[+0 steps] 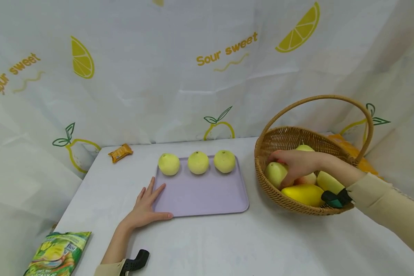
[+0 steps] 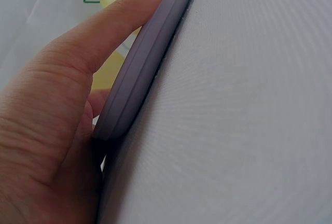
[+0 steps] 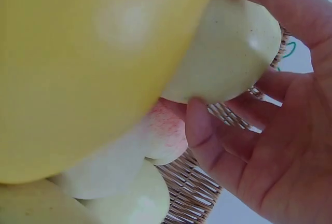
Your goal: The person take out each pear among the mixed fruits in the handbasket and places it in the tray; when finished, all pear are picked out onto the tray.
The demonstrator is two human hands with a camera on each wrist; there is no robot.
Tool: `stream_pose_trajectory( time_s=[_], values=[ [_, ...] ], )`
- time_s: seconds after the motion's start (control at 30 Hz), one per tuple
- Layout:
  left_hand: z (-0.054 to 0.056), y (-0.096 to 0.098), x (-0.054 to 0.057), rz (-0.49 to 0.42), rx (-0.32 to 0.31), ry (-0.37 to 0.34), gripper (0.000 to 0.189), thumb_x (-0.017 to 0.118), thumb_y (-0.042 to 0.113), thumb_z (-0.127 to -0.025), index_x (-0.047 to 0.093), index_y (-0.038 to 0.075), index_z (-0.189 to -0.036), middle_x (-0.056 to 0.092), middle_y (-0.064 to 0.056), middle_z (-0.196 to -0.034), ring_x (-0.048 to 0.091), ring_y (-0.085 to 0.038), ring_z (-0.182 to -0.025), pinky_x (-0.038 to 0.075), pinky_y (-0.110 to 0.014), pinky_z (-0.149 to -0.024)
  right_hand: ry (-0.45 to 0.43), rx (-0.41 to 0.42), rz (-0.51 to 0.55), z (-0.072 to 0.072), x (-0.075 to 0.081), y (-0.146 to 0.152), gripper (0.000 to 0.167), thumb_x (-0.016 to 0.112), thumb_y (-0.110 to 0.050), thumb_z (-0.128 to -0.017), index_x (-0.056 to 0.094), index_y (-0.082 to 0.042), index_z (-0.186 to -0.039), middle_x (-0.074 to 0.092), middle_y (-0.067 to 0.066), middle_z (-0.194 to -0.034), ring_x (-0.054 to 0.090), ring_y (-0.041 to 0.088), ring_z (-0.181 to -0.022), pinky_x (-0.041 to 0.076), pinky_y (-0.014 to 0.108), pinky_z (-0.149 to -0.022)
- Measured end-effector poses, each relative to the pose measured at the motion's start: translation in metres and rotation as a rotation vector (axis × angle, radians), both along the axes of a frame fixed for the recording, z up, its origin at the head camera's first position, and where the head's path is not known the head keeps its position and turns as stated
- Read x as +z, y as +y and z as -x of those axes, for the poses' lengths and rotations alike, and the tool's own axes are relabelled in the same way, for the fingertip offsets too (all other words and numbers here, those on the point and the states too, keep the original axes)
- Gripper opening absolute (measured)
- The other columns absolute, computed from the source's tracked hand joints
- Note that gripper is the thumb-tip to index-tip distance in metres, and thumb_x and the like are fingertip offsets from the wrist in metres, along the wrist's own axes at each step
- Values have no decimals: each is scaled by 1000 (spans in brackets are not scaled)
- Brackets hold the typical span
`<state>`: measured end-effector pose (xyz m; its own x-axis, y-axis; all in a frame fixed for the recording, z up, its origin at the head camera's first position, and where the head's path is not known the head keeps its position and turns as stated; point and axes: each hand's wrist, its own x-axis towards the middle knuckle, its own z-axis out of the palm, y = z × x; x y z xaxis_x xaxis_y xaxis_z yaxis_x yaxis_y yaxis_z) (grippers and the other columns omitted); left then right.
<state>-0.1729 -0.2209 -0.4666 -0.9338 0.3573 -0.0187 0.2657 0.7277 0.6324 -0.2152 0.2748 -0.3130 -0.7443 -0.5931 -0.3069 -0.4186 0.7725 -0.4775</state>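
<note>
My right hand (image 1: 298,165) reaches into the wicker basket (image 1: 272,195) and grips a pale green pear (image 1: 276,173) at its left side. In the right wrist view, thumb and fingers curl round that pear (image 3: 233,47). A yellow mango (image 1: 303,194) lies just in front of it, with a reddish peach (image 3: 166,133) nearby, partly hidden. My left hand (image 1: 145,211) rests with spread, straight fingers at the near left corner of a lilac tray (image 1: 203,195). Its thumb (image 2: 119,22) touches the tray's rim in the left wrist view. Three pears (image 1: 198,162) stand in a row along the tray's far edge.
The basket's tall handle (image 1: 317,97) arches over the right forearm. More pale fruit (image 1: 329,182) and a dark item (image 1: 332,199) lie inside. An orange packet (image 1: 120,153) sits at the far left, a green snack bag (image 1: 58,253) at the near left. Behind hangs a lemon-print cloth (image 1: 151,96).
</note>
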Motion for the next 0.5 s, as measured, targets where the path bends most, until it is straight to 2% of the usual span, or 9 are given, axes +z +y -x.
stream_pose_trajectory(
  time_s=[0.17,0.37,0.5],
  values=[
    [1,0,0,4,-3,11,106,80,52,-71,30,9,-154,-7,-19,-162,-8,-46,-144,-3,-63,-112,18,-48,56,-4,10,3,70,85,-29,-72,51,-9,-130,58,6,-118,54,23,-98,50,32,-74],
    [1,0,0,3,-2,17,106,81,52,-71,30,8,-154,-6,-20,-162,-8,-46,-144,-3,-63,-112,34,-132,76,-13,20,6,74,83,-37,-75,47,-13,-135,60,8,-120,54,34,-112,51,38,-80],
    [1,0,-1,3,-6,21,106,81,52,-71,30,8,-154,-6,-20,-162,-7,-46,-144,-3,-63,-112,43,-187,100,-20,23,7,74,81,-40,-77,46,-15,-137,60,7,-117,53,34,-112,50,38,-78]
  ],
)
